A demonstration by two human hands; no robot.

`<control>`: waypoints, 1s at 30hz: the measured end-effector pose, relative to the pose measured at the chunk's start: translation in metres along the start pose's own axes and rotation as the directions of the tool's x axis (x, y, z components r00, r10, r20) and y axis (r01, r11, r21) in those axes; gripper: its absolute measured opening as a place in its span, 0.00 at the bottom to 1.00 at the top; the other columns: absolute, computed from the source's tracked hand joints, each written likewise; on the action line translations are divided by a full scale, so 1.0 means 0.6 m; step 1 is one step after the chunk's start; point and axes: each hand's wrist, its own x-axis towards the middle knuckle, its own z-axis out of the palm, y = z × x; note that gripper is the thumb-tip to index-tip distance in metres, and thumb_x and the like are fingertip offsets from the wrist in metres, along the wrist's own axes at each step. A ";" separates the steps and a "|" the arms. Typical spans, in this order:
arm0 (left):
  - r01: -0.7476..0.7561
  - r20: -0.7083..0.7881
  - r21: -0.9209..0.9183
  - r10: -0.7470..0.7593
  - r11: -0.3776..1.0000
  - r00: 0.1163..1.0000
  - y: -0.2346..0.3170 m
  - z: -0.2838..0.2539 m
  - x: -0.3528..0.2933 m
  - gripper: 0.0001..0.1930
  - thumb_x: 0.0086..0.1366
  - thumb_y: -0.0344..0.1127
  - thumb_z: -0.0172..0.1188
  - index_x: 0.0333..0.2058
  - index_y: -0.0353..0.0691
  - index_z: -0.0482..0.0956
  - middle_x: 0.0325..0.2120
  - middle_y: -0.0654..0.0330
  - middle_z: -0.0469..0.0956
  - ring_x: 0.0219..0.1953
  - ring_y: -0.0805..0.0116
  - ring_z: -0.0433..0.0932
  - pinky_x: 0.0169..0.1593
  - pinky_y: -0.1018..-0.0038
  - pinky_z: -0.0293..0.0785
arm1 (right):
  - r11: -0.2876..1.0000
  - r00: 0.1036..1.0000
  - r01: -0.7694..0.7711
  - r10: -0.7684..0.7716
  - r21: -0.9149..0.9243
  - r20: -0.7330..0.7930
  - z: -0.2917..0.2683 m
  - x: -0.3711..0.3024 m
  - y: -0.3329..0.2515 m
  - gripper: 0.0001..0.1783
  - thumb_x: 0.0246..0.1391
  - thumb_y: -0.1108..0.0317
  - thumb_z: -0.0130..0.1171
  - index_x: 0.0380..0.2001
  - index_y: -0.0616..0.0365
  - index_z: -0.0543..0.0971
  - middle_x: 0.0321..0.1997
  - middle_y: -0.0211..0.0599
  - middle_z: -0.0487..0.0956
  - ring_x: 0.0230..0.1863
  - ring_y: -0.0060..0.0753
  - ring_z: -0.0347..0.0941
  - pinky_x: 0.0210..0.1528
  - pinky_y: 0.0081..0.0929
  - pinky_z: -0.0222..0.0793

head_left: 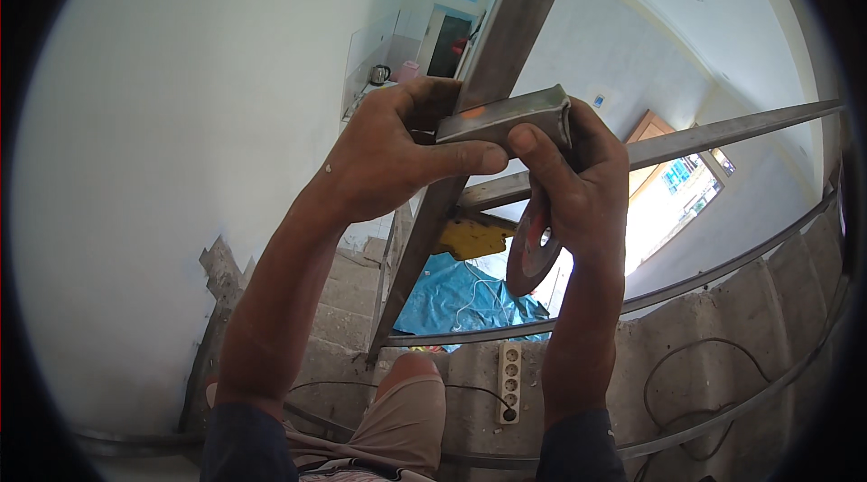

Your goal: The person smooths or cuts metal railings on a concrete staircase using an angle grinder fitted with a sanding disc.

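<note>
A short piece of grey metal tube [519, 114] with a rough cut right end and an orange mark is gripped between both hands. My left hand [388, 148] is closed on its left end, thumb along the lower edge, fingers partly hidden behind it. My right hand [582, 180] is closed on the right end, thumb on the near face. A thin round cutting disc [531, 256] with a centre hole hangs below the right palm, seemingly held by fingers hidden from view. Directly behind the piece rises a slanted steel post [519, 17]; whether the piece touches it, I cannot tell.
A steel rail [722, 134] runs right from the post, and a curved rail [704, 279] passes lower down. A power strip [510, 383] and black cable [668, 365] lie on the concrete. A blue tarp [452, 297] spreads below. A white wall [163, 166] stands at left.
</note>
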 end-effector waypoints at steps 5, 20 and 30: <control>-0.008 -0.015 0.024 0.008 1.000 1.000 -0.007 0.001 0.002 0.47 0.48 0.44 0.83 0.60 0.22 0.70 0.47 0.45 0.81 0.49 0.58 0.83 0.55 0.67 0.79 | 1.000 1.000 -0.012 0.012 -0.008 -0.001 -0.002 0.000 -0.001 0.29 0.58 0.57 0.73 0.50 0.72 0.77 0.39 0.46 0.85 0.41 0.30 0.82 0.46 0.27 0.77; -0.025 -0.006 0.016 0.025 1.000 1.000 -0.003 0.000 -0.001 0.46 0.49 0.52 0.82 0.57 0.23 0.73 0.46 0.44 0.82 0.50 0.55 0.84 0.57 0.66 0.80 | 1.000 1.000 -0.005 0.005 0.010 0.022 -0.002 0.001 -0.002 0.28 0.59 0.58 0.72 0.51 0.73 0.77 0.40 0.46 0.85 0.43 0.30 0.82 0.48 0.27 0.76; -0.031 -0.006 0.023 0.031 0.999 1.000 -0.003 0.000 0.000 0.46 0.48 0.53 0.82 0.56 0.23 0.74 0.46 0.44 0.82 0.49 0.55 0.84 0.57 0.66 0.80 | 1.000 1.000 0.017 -0.017 -0.006 0.010 -0.003 0.000 0.000 0.30 0.59 0.56 0.71 0.51 0.73 0.76 0.40 0.47 0.85 0.43 0.31 0.82 0.49 0.28 0.77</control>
